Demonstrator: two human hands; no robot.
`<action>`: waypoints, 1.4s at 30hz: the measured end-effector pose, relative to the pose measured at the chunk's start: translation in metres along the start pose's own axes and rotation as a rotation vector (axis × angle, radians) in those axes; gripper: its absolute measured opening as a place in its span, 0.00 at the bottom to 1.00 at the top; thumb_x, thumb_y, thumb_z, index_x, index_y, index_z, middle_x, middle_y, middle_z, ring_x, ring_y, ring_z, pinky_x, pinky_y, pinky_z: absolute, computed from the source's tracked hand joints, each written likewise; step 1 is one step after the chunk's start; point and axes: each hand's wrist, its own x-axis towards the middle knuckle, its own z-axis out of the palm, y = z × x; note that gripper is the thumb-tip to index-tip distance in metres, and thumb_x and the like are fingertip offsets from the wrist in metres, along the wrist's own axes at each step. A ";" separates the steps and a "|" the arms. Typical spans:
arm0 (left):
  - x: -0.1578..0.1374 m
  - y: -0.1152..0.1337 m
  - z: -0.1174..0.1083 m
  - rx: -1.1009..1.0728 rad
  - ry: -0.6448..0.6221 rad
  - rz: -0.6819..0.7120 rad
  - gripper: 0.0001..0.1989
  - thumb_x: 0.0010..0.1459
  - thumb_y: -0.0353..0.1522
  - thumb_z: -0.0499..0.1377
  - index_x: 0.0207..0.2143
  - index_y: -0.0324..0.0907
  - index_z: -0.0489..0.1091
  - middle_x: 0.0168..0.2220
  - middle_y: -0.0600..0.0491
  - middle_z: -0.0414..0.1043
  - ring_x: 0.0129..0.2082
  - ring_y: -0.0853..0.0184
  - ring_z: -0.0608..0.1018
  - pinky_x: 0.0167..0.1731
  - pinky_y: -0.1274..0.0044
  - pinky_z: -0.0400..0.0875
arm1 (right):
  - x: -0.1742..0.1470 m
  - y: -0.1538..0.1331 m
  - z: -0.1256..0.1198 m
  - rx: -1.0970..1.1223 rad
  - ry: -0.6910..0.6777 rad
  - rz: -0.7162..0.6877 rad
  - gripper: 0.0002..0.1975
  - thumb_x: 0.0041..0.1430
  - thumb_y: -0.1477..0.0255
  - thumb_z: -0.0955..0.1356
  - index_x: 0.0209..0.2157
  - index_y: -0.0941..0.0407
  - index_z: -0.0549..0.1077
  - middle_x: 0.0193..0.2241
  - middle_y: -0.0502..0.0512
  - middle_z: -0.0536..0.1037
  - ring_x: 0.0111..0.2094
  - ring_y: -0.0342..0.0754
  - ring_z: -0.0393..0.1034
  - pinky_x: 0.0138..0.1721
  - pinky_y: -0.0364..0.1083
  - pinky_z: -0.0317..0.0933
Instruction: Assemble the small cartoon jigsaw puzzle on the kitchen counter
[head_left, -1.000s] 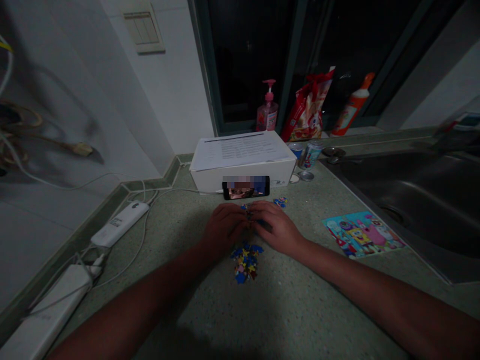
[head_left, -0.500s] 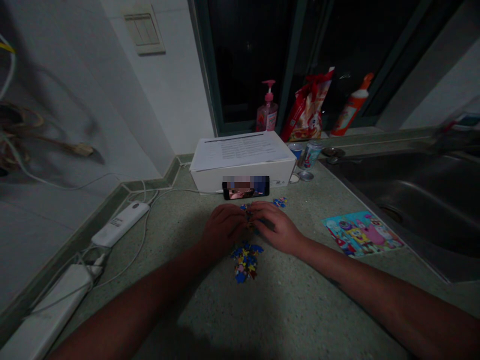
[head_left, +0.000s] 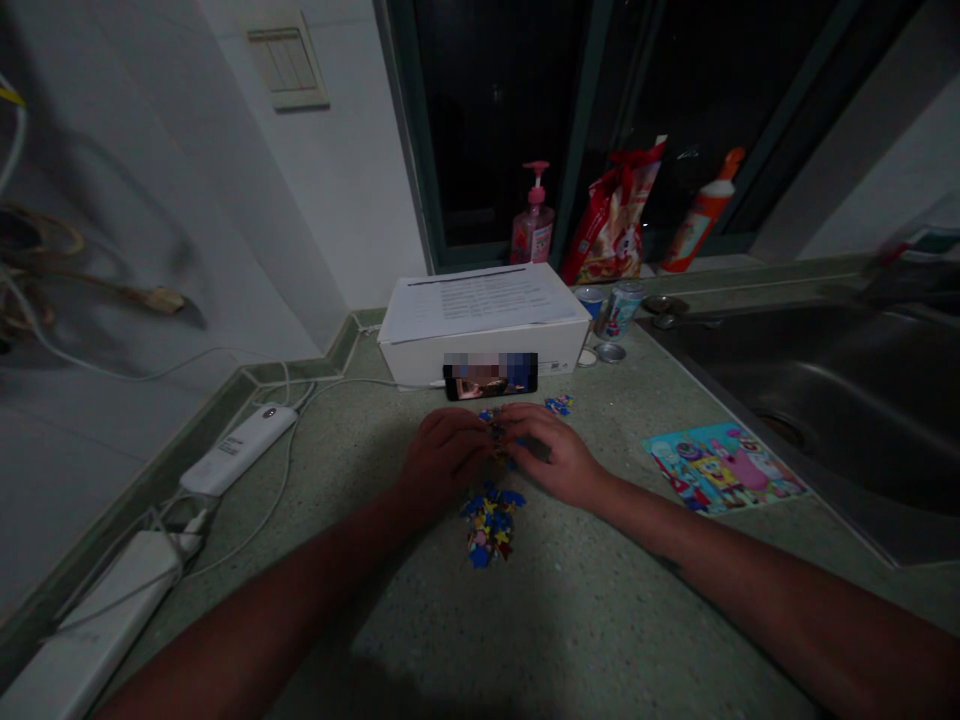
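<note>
Ok so you've got both hands in the middle of the counter (head_left: 600, 600), fingers curled in and nearly meeting, tips just apart or barely touching, hard to say. Your left hand (head_left: 442, 455) and right hand (head_left: 553, 458) sit either side of a narrow patch of small colourful pieces (head_left: 495, 428), some of it peeking out between your fingertips. Whether you're actually pinching any, I can't tell, your fingers cover too much and it's pretty dark in there.

On your side of the hands there's a loose pile (head_left: 491, 525) of similar bits, mostly blue and yellow. A little cluster (head_left: 559, 404) lies just past your right hand, towards the counter's back edge. Over by the counter's sink-side edge you've got a cartoon picture sheet (head_left: 724, 468) lying flat, near the sink (head_left: 840, 400).

Straight ahead, a phone (head_left: 491, 387) stands on its long side against the white box (head_left: 416, 360), which is near the counter's back left corner. Along the left edge there's a white power bank (head_left: 240, 447) with cables round it.
</note>
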 end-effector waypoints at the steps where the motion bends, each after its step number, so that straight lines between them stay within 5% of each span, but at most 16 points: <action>1: -0.001 -0.001 0.000 -0.001 0.000 -0.005 0.04 0.70 0.33 0.61 0.45 0.45 0.76 0.44 0.50 0.79 0.48 0.61 0.79 0.50 0.65 0.77 | 0.000 0.000 0.000 0.000 0.003 -0.001 0.05 0.68 0.74 0.70 0.43 0.51 0.77 0.51 0.58 0.82 0.56 0.55 0.76 0.57 0.62 0.71; 42: 0.001 -0.003 0.003 -0.033 0.076 -0.100 0.03 0.66 0.29 0.63 0.42 0.45 0.75 0.42 0.50 0.79 0.44 0.61 0.80 0.48 0.64 0.78 | 0.003 -0.005 -0.002 -0.139 0.104 0.052 0.09 0.66 0.75 0.69 0.46 0.50 0.75 0.49 0.58 0.82 0.55 0.56 0.75 0.57 0.63 0.69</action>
